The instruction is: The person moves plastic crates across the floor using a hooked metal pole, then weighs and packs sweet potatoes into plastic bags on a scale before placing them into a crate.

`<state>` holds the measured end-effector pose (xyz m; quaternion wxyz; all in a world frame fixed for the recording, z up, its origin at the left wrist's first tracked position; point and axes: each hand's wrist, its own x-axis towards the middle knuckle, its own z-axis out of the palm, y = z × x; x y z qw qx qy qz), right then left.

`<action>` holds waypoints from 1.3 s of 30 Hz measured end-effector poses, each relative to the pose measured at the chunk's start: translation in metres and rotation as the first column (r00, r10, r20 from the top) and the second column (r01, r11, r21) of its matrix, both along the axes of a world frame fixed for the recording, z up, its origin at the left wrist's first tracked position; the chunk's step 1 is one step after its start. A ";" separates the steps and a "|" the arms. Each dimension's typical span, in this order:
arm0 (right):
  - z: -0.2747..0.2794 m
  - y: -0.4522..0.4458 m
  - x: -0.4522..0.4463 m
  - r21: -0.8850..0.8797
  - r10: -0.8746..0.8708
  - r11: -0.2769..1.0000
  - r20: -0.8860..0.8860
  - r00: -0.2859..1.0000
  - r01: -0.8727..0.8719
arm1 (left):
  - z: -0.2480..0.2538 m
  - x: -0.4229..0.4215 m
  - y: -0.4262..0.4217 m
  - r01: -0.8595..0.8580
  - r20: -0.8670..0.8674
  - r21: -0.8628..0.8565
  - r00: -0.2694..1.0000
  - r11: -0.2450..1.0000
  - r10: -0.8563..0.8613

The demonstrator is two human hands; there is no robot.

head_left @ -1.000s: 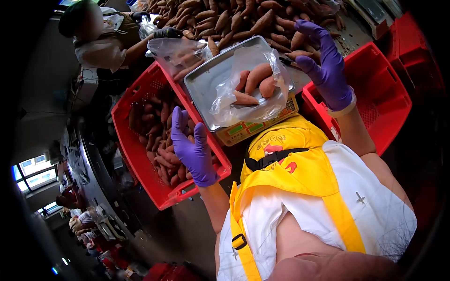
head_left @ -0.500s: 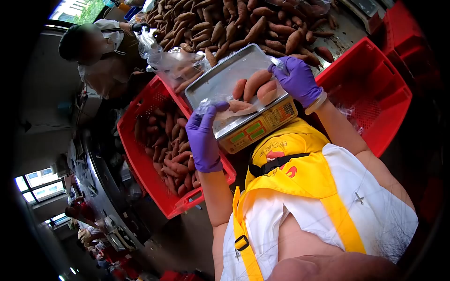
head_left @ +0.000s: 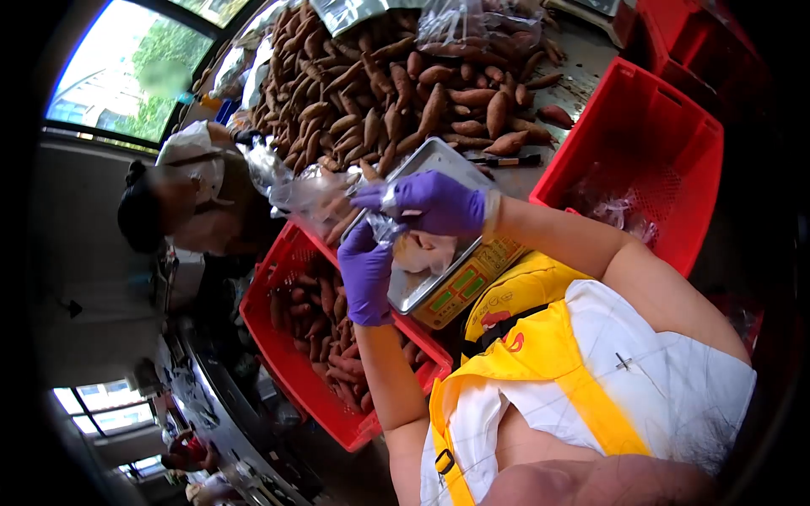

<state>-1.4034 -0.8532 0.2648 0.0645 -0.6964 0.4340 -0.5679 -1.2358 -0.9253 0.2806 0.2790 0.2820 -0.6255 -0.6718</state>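
Observation:
A clear plastic bag [head_left: 419,258] with sweet potatoes in it lies on the metal tray of a weighing scale [head_left: 462,297]. Most of its contents are hidden behind my right hand. My left hand [head_left: 366,282], in a purple glove, is closed on one gathered end of the bag at the tray's left side. Also gloved in purple, my right hand [head_left: 440,203] reaches across above the tray and grips the other end, close to my left fingers. Green displays glow on the scale's front.
Sweet potatoes [head_left: 392,84] are heaped on the table beyond the scale. One red crate [head_left: 359,434] at left holds more; another red crate [head_left: 582,101] at right contains plastic bags. A co-worker [head_left: 190,194] handles plastic at the left. A black pen-like object [head_left: 506,161] lies behind the scale.
My right hand has moved left across the tray, bringing its bag end to my left hand. The bag's ends were apart before. The view has shifted, showing more of the heap and window.

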 end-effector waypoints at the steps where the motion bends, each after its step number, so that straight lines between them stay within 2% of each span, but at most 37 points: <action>1: 0.000 -0.006 0.007 -0.066 0.064 0.996 0.079 0.995 -0.059 | 0.014 -0.008 0.007 0.073 0.034 -0.063 0.997 0.995 -0.071; 2: 0.003 -0.005 0.011 -0.020 0.195 0.981 0.208 0.959 -0.195 | 0.024 -0.005 0.003 0.137 0.227 -0.021 0.965 0.990 -0.129; 3: -0.007 -0.013 0.018 -0.079 0.283 0.959 0.358 0.890 -0.273 | 0.015 0.001 -0.013 0.193 0.276 0.008 0.943 0.981 -0.188; 4: 0.002 0.002 0.017 0.141 0.269 0.835 0.738 0.619 -0.531 | 0.017 -0.003 -0.006 0.205 0.068 0.020 0.976 0.979 -0.206; 5: -0.015 -0.012 0.014 -0.041 0.322 0.932 0.554 0.768 -0.361 | -0.003 0.000 -0.017 0.212 0.145 -0.108 0.970 0.971 -0.196; 6: -0.013 0.007 0.001 0.248 0.207 0.837 0.681 0.702 -0.487 | -0.005 -0.002 -0.013 0.159 0.222 0.001 0.963 0.987 -0.155; 7: -0.023 0.019 -0.009 0.422 0.082 0.813 0.598 0.797 -0.401 | -0.037 0.010 -0.038 0.040 0.384 -0.107 0.923 0.993 0.004; 8: -0.040 0.028 -0.016 0.579 -0.025 0.755 0.493 0.870 -0.306 | -0.051 0.017 -0.047 -0.101 0.365 -0.241 0.912 0.965 0.187; 9: -0.065 0.037 -0.025 0.636 -0.031 0.695 0.491 0.871 -0.334 | -0.101 0.045 -0.083 -0.153 0.272 -0.402 0.922 0.903 0.277; 10: -0.094 0.047 -0.034 0.688 -0.028 0.628 0.487 0.873 -0.363 | -0.131 0.063 -0.094 -0.132 0.294 -0.479 0.908 0.868 0.300; 11: -0.120 0.055 -0.021 0.572 -0.039 0.808 0.289 0.957 -0.140 | -0.137 0.070 -0.084 -0.041 0.472 -0.406 0.846 0.913 0.248; 12: -0.132 0.056 -0.020 0.597 0.028 0.799 0.066 0.997 -0.062 | -0.143 0.070 -0.071 -0.064 0.590 -0.442 0.730 0.895 0.344; 13: -0.140 0.054 -0.020 0.560 0.017 0.829 -0.024 1.000 -0.001 | -0.133 0.068 -0.062 -0.120 0.555 -0.306 0.784 0.945 0.279; 14: -0.149 0.052 -0.020 0.521 0.000 0.852 -0.110 0.994 0.057 | -0.120 0.069 -0.055 -0.201 0.417 -0.052 0.885 0.978 0.204; 15: -0.152 0.051 -0.019 0.454 -0.048 0.890 0.019 0.999 0.034 | -0.098 0.060 -0.038 -0.166 0.187 0.223 0.974 0.961 0.125; 16: -0.152 0.047 -0.019 0.380 -0.078 0.925 0.148 0.986 0.016 | -0.067 0.040 -0.015 -0.072 -0.065 0.473 0.991 0.878 0.116; 17: -0.151 0.045 -0.022 0.348 -0.094 0.935 0.070 0.993 0.064 | -0.065 0.039 -0.020 0.300 -0.406 0.623 0.913 0.723 -0.029; 18: -0.151 0.049 -0.027 0.352 -0.103 0.933 0.070 0.992 0.072 | -0.059 0.033 -0.026 0.401 -0.456 0.617 0.883 0.677 -0.107; 19: -0.150 0.054 -0.031 0.353 -0.128 0.931 0.077 0.989 0.093 | -0.066 0.035 -0.040 0.358 -0.450 0.635 0.892 0.684 -0.049; 21: -0.155 0.060 -0.033 0.377 -0.163 0.916 0.039 0.986 0.137 | -0.104 0.040 -0.058 0.199 -0.335 0.914 0.861 0.353 0.382; 22: -0.150 0.070 -0.027 0.247 -0.128 0.960 -0.035 0.991 0.133 | -0.132 0.044 -0.067 0.207 -0.267 0.962 0.847 0.179 0.460; 23: -0.158 0.076 -0.018 0.289 -0.118 0.948 -0.067 0.991 0.133 | -0.159 0.049 -0.075 0.208 -0.175 0.978 0.827 -0.001 0.535; 24: -0.169 0.078 -0.007 0.326 -0.117 0.935 -0.095 0.989 0.142 | -0.165 0.054 -0.074 0.122 -0.153 0.988 0.855 0.095 0.496; 25: -0.160 0.083 0.001 0.401 -0.096 0.911 -0.014 0.995 0.094 | -0.162 0.050 -0.068 0.050 -0.142 0.973 0.898 0.224 0.416; 26: -0.141 0.081 0.002 0.403 -0.092 0.911 -0.016 0.996 0.091 | -0.153 0.047 -0.060 -0.005 -0.134 0.913 0.941 0.408 0.312; 27: -0.118 0.074 0.006 0.398 0.026 0.879 0.509 0.860 -0.262 | -0.136 0.041 -0.053 -0.011 -0.132 0.833 0.967 0.553 0.217; 28: -0.106 0.062 0.011 0.209 0.080 0.809 0.887 0.455 -0.550 | -0.114 0.035 -0.046 -0.008 -0.117 0.728 0.984 0.686 0.136; 30: -0.142 0.005 0.030 0.157 0.053 0.858 0.920 0.389 -0.488 | -0.078 0.020 -0.033 0.021 -0.081 0.509 0.996 0.861 0.024; 31: -0.096 0.017 0.012 0.176 0.165 0.786 0.863 0.477 -0.592 | -0.065 0.015 -0.026 0.033 -0.055 0.403 0.998 0.915 -0.012; 32: -0.093 0.009 0.012 0.175 0.169 0.789 0.860 0.482 -0.589 | -0.052 0.011 -0.019 0.045 -0.020 0.293 0.999 0.955 -0.041; 34: -0.092 -0.010 0.020 0.358 -0.073 0.903 0.671 0.737 -0.236 | -0.033 0.003 -0.005 0.083 0.053 0.118 0.995 0.989 -0.090; 35: -0.075 -0.004 0.022 0.254 0.003 0.938 0.676 0.737 -0.237 | -0.026 0.001 0.003 0.102 0.083 0.032 0.991 0.994 -0.104; 37: -0.106 -0.038 0.056 0.156 0.092 0.923 0.799 0.594 -0.353 | -0.022 0.000 0.017 0.118 0.137 -0.096 0.985 0.988 -0.105; 39: -0.102 -0.033 0.060 0.160 0.079 0.935 0.774 0.629 -0.315 | -0.038 0.002 0.017 0.125 0.185 -0.147 0.978 0.981 -0.096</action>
